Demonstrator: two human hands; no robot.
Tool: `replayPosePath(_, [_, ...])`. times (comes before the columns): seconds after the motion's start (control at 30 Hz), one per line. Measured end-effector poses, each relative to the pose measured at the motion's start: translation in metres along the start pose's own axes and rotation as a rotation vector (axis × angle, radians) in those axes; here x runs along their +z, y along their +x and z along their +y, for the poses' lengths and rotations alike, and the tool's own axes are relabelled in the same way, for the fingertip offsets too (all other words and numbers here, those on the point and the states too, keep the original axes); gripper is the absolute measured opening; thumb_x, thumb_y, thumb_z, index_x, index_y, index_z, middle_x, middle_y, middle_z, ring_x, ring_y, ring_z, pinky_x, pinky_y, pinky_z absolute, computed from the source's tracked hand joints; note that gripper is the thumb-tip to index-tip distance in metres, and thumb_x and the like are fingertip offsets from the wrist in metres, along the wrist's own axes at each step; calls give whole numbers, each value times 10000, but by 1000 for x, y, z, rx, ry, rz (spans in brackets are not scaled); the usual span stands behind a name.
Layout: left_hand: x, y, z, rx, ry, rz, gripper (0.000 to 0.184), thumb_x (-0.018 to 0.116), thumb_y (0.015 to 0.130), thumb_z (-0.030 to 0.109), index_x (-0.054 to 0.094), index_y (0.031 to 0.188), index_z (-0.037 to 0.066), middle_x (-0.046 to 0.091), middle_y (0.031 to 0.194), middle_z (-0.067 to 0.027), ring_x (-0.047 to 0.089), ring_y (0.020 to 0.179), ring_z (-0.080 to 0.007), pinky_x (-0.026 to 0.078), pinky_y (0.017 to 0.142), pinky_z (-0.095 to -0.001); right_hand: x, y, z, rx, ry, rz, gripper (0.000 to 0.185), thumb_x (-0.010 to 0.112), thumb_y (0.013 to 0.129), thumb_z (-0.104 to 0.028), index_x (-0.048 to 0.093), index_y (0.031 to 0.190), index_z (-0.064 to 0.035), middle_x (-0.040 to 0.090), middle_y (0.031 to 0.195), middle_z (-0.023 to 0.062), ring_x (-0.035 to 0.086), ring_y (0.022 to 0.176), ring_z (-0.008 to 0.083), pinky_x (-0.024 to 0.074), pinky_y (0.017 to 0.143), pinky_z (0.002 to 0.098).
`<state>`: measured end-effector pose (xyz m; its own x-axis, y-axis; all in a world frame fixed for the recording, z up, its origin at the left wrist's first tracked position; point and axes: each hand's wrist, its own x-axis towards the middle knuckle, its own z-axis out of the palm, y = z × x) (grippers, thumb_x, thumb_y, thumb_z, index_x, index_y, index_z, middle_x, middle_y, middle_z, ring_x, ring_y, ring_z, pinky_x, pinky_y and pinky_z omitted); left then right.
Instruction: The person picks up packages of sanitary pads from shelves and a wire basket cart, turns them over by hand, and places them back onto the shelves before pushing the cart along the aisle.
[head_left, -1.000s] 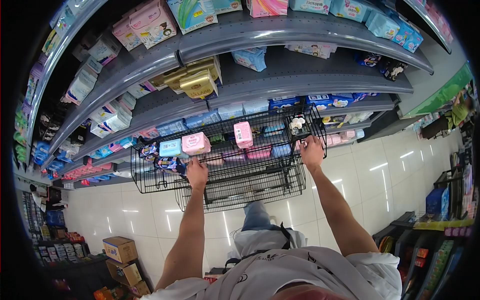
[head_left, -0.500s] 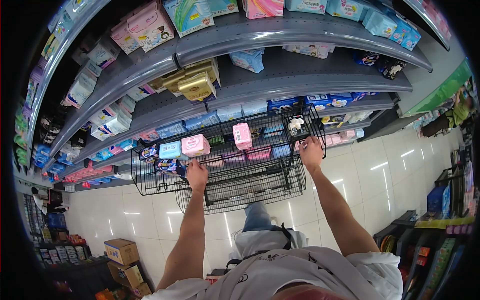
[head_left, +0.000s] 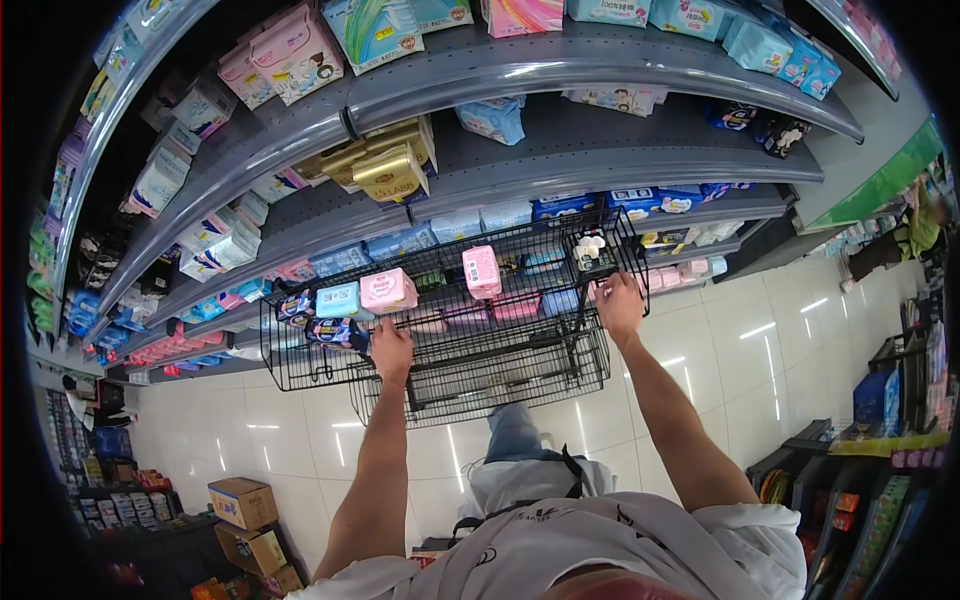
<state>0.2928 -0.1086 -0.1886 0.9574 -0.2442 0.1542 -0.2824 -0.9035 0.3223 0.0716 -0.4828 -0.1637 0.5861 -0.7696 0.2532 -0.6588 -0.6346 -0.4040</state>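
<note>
A black wire shopping basket (head_left: 470, 385), with a further wire section below it, spans the space before my body. My left hand (head_left: 391, 348) is closed on its near rim, beside a dark blue package (head_left: 337, 333). Farther right, my right hand (head_left: 619, 303) has its fingers curled around the rim, just below a black package with white flowers (head_left: 592, 250). Inside the basket lie a light blue package (head_left: 342, 301), a pink package (head_left: 388, 290), another dark package (head_left: 295, 306) and an upright pink pack (head_left: 481, 272). My fingertips are partly hidden.
Curved grey shelves (head_left: 600, 75) rise beyond the basket, holding soft packs and a gold package (head_left: 393, 175). Cardboard boxes (head_left: 243, 502) stand on the tiled floor (head_left: 300, 430) at lower left. More racks (head_left: 850, 510) line the lower right. A person in green (head_left: 915, 225) is at far right.
The basket and both hands keep the same hold, with only a very slight shift left in view. At far right, the person in green has moved slightly.
</note>
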Motion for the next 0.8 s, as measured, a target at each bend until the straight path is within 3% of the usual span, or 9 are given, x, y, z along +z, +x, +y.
replayPosePath(0.8, [-3, 0, 1, -14, -10, -25, 148, 591, 786, 123, 495, 878, 56, 589, 878, -149, 598, 882, -372, 497, 731, -502, -4, 0, -2, -12, -2, 7, 115, 598, 806, -173, 575, 824, -61, 606, 986, 83, 586, 971, 287, 528, 746, 451])
